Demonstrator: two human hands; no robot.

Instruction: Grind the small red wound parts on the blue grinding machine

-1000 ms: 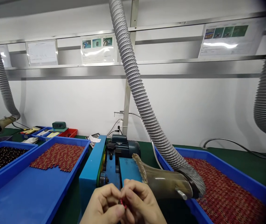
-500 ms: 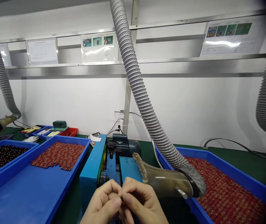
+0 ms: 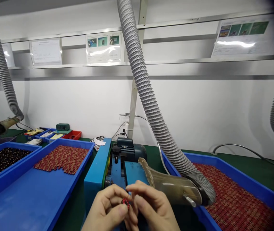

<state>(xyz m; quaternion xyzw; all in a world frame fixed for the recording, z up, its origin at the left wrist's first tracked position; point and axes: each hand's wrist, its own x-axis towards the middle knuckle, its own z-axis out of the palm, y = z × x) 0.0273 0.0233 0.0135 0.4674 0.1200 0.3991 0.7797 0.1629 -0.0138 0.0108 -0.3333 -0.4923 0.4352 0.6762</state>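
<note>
A small ring-shaped coil wound with red wire (image 3: pixel 125 202) is pinched between the thumb and fingers of my left hand (image 3: pixel 110 207), just in front of a blue belt machine. Close on its right, my right hand (image 3: pixel 152 205) has its thumb and index finger apart, with the fingers bent. Its fingertips are beside the coil; whether its lower fingers touch the coil I cannot make out. Behind both hands stands the blue machine (image 3: pixel 97 173) with a dark motor (image 3: pixel 137 152).
A translucent suction nozzle (image 3: pixel 175 187) joins a grey ribbed hose (image 3: pixel 146 89). Blue trays with red rings stand left (image 3: pixel 40 199) and right (image 3: pixel 247 183); another tray (image 3: pixel 9 144) holds black pieces. Small bins (image 3: pixel 71 134) sit at the back left.
My right thumb and index finger have spread away from the pinch at the coil, which now shows more plainly in my left hand. The view has shifted slightly.
</note>
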